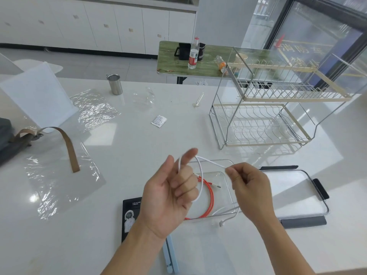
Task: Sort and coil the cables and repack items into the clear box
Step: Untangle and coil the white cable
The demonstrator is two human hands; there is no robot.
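Note:
Above the white table I hold a white cable. My left hand is palm up with the cable looped around its curled fingers and raised index finger. My right hand pinches the cable's strand just to the right. The cable's plug end dangles below. Underneath sits the clear box with a coiled orange cable inside. The box's clear lid, with black clips, lies to the right.
A black card and a light blue folded stand lie near my left wrist. A wire dish rack stands at the back right. Plastic sheets, a brown strap, a steel cup and a small sachet lie to the left.

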